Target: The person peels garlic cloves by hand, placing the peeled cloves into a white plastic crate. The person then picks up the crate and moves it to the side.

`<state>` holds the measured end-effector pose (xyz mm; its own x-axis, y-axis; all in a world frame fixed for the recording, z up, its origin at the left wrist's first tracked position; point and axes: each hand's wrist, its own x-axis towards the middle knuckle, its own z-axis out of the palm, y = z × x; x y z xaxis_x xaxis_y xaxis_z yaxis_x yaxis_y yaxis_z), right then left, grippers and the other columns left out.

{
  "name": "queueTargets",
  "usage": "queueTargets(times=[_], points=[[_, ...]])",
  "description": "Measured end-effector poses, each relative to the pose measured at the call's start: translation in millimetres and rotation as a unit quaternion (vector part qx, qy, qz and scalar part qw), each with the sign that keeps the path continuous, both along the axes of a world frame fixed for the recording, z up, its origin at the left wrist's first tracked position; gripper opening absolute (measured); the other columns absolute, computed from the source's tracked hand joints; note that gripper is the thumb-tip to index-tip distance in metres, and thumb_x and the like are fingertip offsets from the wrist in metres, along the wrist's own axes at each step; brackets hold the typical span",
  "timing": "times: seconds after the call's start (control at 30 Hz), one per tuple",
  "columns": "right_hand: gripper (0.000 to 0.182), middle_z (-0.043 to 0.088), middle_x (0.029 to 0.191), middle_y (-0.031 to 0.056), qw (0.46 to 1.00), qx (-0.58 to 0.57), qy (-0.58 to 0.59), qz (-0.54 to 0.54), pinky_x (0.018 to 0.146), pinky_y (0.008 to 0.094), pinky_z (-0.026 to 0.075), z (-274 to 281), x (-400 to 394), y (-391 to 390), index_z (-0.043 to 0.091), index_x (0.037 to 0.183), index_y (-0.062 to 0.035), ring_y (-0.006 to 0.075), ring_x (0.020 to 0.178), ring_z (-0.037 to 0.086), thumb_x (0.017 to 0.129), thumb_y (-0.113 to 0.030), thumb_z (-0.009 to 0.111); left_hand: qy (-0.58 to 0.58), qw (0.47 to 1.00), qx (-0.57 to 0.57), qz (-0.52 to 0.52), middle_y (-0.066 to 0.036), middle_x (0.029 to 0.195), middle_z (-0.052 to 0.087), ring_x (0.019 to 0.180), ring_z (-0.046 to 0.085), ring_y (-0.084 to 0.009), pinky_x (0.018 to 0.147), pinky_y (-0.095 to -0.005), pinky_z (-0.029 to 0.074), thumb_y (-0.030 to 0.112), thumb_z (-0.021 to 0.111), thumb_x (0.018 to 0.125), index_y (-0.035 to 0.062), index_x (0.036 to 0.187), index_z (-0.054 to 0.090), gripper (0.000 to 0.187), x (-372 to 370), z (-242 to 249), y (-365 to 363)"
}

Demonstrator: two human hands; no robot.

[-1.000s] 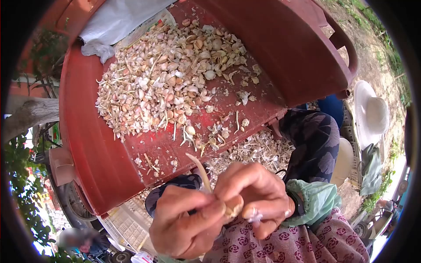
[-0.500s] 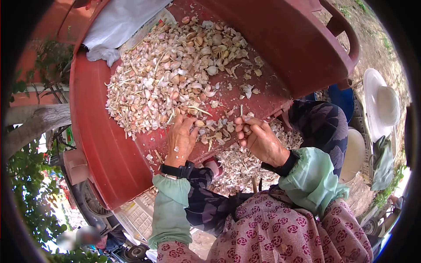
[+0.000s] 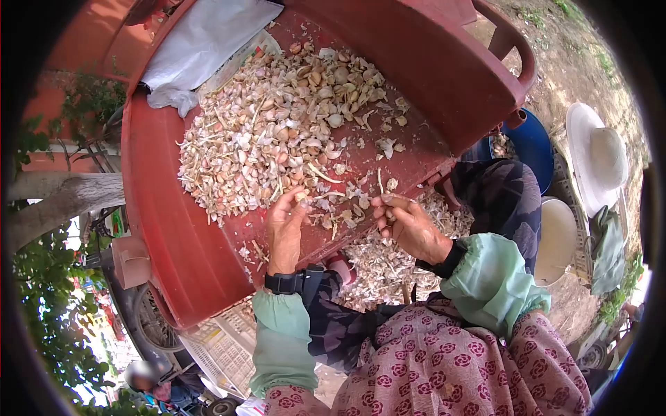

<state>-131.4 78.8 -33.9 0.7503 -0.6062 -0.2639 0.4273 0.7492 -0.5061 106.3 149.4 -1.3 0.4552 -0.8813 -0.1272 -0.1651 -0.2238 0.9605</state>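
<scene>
My left hand [image 3: 284, 232] is above the near edge of the heap, thumb and fingers pinched on a pale garlic clove [image 3: 300, 197]. To its right, my right hand [image 3: 415, 232] is closed with its fingers curled around garlic, which is mostly hidden in the fingers. A thin dry stalk [image 3: 379, 182] shows just past its fingertips. Beyond both hands a large heap of garlic cloves [image 3: 277, 132] with dry skins and stalks lies on a red plastic surface [image 3: 239, 239]. Loose skins and bits of stalk [image 3: 347, 208] are scattered between the hands.
Garlic skins [image 3: 388, 267] cover the area below the red edge, by my knees. A white plastic sack [image 3: 208, 41] lies at the back left. On the right are a blue bucket [image 3: 533, 149], a pale basin [image 3: 557, 239] and a white hat [image 3: 598, 156]. A person [image 3: 156, 392] is at lower left.
My left hand has turned more upright and come up off the scattered skins with the clove in its fingertips. The right hand stays in nearly the same place. The view has shifted slightly.
</scene>
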Motion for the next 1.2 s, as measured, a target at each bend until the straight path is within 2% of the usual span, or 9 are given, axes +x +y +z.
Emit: queueTargets(times=[0.03, 0.17, 0.6, 0.63, 0.67, 0.77, 0.83, 0.97, 1.2], points=[[0.025, 0.054, 0.093, 0.0041, 1.0, -0.01, -0.016, -0.006, 0.068, 0.0261, 0.044, -1.5, -1.3, 0.6, 0.049, 0.115, 0.0006, 0.0131, 0.08, 0.052, 0.095, -0.014, 0.043, 0.191, 0.981, -0.036, 0.026, -0.004, 0.099, 0.059, 0.082, 0.056, -0.012, 0.066, -0.0247, 0.045, 0.01, 0.06, 0.087, 0.0011, 0.118, 0.053, 0.033, -7.4, 13.0, 2.9], [0.027, 0.054, 0.096, 0.0049, 0.999, -0.005, -0.048, 0.013, 0.069, 0.0267, 0.045, -6.7, -1.3, 1.5, 0.048, 0.117, 0.0016, 0.0131, 0.082, 0.052, 0.095, -0.014, 0.044, 0.314, 0.945, -0.083, 0.028, -0.007, 0.103, 0.058, 0.083, 0.054, -0.0153, 0.069, -0.0268, 0.043, 0.01, 0.053, 0.091, -0.0001, 0.125, 0.046, 0.037, -29.7, 38.4, 11.5], [0.024, 0.055, 0.088, 0.0032, 1.0, 0.014, -0.008, -0.008, 0.062, 0.0233, 0.045, 11.8, -10.6, 2.1, 0.051, 0.111, -0.0014, 0.0113, 0.073, 0.053, 0.093, -0.018, 0.05, 0.391, 0.909, -0.114, -0.09, -0.01, 0.093, 0.062, 0.071, 0.055, -0.0094, 0.061, -0.0206, 0.043, 0.016, 0.058, 0.09, -0.0015, 0.114, 0.054, 0.03, -140.3, 103.9, -25.3], [0.029, 0.055, 0.084, 0.0016, 1.0, 0.002, -0.012, 0.004, 0.062, 0.0218, 0.044, 33.6, -15.2, 2.0, 0.052, 0.112, -0.003, 0.0107, 0.07, 0.053, 0.091, -0.022, 0.055, 0.37, 0.912, -0.11, -0.14, -0.009, 0.095, 0.063, 0.072, 0.054, -0.0074, 0.062, -0.0199, 0.044, 0.014, 0.058, 0.09, -0.0014, 0.115, 0.054, 0.03, -157.3, 109.2, -37.5], [0.023, 0.057, 0.094, 0.003, 0.949, 0.269, -0.136, -0.096, 0.064, 0.0237, 0.046, 34.2, -11.6, 8.0, 0.051, 0.111, -0.0032, 0.0121, 0.075, 0.055, 0.091, -0.013, 0.053, 0.33, 0.919, -0.107, -0.19, -0.009, 0.098, 0.062, 0.078, 0.057, -0.0101, 0.063, -0.0217, 0.046, 0.012, 0.059, 0.089, 0.0001, 0.118, 0.053, 0.032, -178.4, 114.0, -51.4], [0.029, 0.058, 0.093, 0.0083, 0.997, 0.013, 0.0, -0.075, 0.063, 0.0238, 0.047, -16.7, 11.3, 15.9, 0.051, 0.112, -0.0006, 0.011, 0.077, 0.055, 0.091, -0.02, 0.054, -0.004, 0.937, -0.248, -0.245, -0.012, 0.103, 0.06, 0.081, 0.059, -0.014, 0.069, -0.025, 0.049, 0.004, 0.064, 0.082, -0.0011, 0.122, 0.049, 0.043, -234.6, 109.0, -84.2], [0.027, 0.056, 0.095, 0.0086, 0.999, 0.008, -0.016, -0.031, 0.066, 0.0256, 0.047, -21.8, 4.3, 11.0, 0.051, 0.112, 0.0, 0.0119, 0.08, 0.055, 0.091, -0.017, 0.051, -0.029, 0.943, -0.195, -0.267, -0.011, 0.095, 0.06, 0.075, 0.059, -0.0141, 0.066, -0.0244, 0.049, 0.004, 0.063, 0.082, 0.0016, 0.114, 0.055, 0.033, -222.7, 101.8, -90.8], [0.029, 0.053, 0.094, 0.0035, 0.999, 0.01, -0.023, -0.024, 0.065, 0.0261, 0.045, -27.8, -5.3, 1.4, 0.048, 0.115, -0.0022, 0.0116, 0.079, 0.051, 0.093, -0.02, 0.051, -0.193, 0.976, -0.083, -0.061, -0.005, 0.079, 0.061, 0.069, 0.055, -0.0096, 0.06, -0.0229, 0.045, 0.006, 0.06, 0.086, 0.0015, 0.094, 0.064, 0.01, -135.9, 36.9, -90.1], [0.021, 0.051, 0.09, 0.0041, 0.998, 0.044, -0.01, -0.049, 0.062, 0.025, 0.046, -5.2, -8.1, -4.3, 0.049, 0.113, -0.0012, 0.0111, 0.072, 0.051, 0.093, -0.006, 0.043, -0.527, 0.85, 0.002, 0.003, -0.019, 0.087, 0.057, 0.077, 0.057, -0.036, 0.068, -0.0423, 0.046, 0.006, 0.065, 0.076, -0.0016, 0.096, 0.06, 0.021, -37.3, -18.3, -115.5]])
